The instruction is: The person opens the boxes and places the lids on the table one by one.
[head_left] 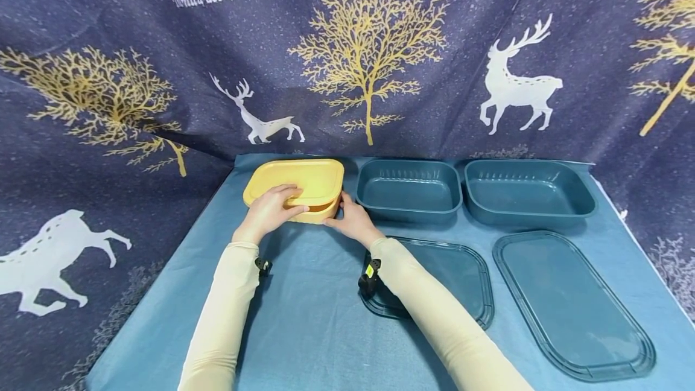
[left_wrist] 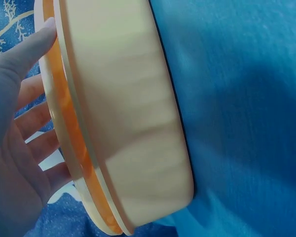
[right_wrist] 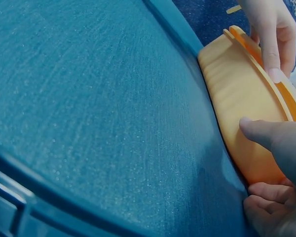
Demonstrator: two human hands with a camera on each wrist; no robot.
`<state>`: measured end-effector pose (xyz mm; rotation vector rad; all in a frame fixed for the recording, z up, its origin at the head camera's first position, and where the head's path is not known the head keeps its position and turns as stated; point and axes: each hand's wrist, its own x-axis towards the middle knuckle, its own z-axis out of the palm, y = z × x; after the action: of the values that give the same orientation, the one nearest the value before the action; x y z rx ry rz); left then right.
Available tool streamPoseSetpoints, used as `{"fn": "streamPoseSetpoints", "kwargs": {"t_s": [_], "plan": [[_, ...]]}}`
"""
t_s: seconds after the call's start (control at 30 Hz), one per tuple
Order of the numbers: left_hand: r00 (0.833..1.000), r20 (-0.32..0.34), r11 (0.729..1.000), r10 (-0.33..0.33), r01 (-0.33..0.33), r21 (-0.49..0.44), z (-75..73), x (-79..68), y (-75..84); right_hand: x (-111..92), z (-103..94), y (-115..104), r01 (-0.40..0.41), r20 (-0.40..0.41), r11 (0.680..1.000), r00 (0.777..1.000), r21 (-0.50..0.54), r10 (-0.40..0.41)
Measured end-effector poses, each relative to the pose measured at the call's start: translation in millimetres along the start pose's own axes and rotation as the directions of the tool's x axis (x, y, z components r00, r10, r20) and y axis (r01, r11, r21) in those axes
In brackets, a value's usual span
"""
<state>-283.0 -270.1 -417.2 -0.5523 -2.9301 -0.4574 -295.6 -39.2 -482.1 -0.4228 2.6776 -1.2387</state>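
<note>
A yellow food container [head_left: 312, 216] sits at the back left, its yellow lid [head_left: 306, 175] lying over the top and raised along the front, where a gap shows an orange-looking inside. My left hand [head_left: 268, 211] holds the lid's front edge, thumb at the gap and fingers spread over the top. In the left wrist view the thumb tip meets the lid edge [left_wrist: 64, 133]. My right hand [head_left: 355, 222] grips the container's right front corner, its thumb on the front wall [right_wrist: 237, 94] and its fingers round the side.
Two dark teal containers [head_left: 409, 215] stand uncovered in a row to the right. Before them lie two teal lids, one flat lid [head_left: 440, 270] partly under the right forearm and another lid [head_left: 578, 300] farther right. A blue cloth [head_left: 304, 318] covers the table; a patterned curtain [head_left: 434, 107] hangs behind.
</note>
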Motion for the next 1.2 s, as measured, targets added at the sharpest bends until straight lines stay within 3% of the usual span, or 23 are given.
{"fn": "streamPoseSetpoints", "kwargs": {"t_s": [0.6, 0.97, 1.2], "plan": [[0.997, 0.024, 0.997, -0.073, 0.072, 0.023, 2.8, 13.1, 3.6, 0.1, -0.4, 0.2, 0.003, 0.003, 1.0, 1.0, -0.017, -0.003], [0.997, -0.015, 0.996, -0.071, 0.072, 0.053, 7.7, 19.7, -1.5, 1.2, 0.8, 0.4, -0.001, 0.006, 1.0, 1.0, -0.009, 0.001], [0.999, -0.022, 0.997, -0.028, 0.029, 0.065, 10.0, 22.9, -5.6, 2.0, 1.9, 1.6, -0.006, 0.0, 1.0, 1.0, -0.005, 0.006]]}}
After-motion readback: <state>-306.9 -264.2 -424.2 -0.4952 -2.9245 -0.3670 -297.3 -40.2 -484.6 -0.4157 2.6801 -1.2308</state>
